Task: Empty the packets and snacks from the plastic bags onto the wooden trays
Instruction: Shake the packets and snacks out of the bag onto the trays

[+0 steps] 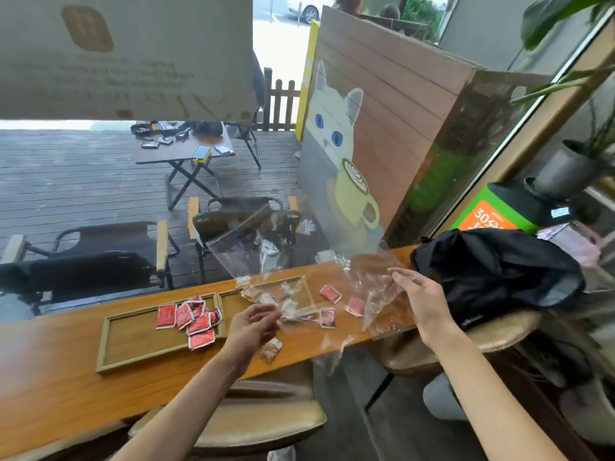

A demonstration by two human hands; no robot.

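Observation:
Two wooden trays lie side by side on the counter. The left tray [133, 341] has a pile of red packets [193, 319] at its right end. Over the right tray [233, 299] a clear plastic bag [286, 257] hangs with pale snack packets [288, 306] in its lower corner. My left hand [251, 327] pinches the bag's lower edge there. My right hand [421, 299] holds crumpled clear plastic [372, 284] at its right side. Three red packets [330, 293] lie loose on the counter under the plastic. One pale snack [271, 349] lies near the counter's front edge.
A black jacket [496, 271] is heaped on the counter's right end. Padded stools [266, 417] stand below the counter [50, 377]. A glass window lies just behind the counter, with chairs and a folding table outside. A potted plant [572, 168] stands at the far right.

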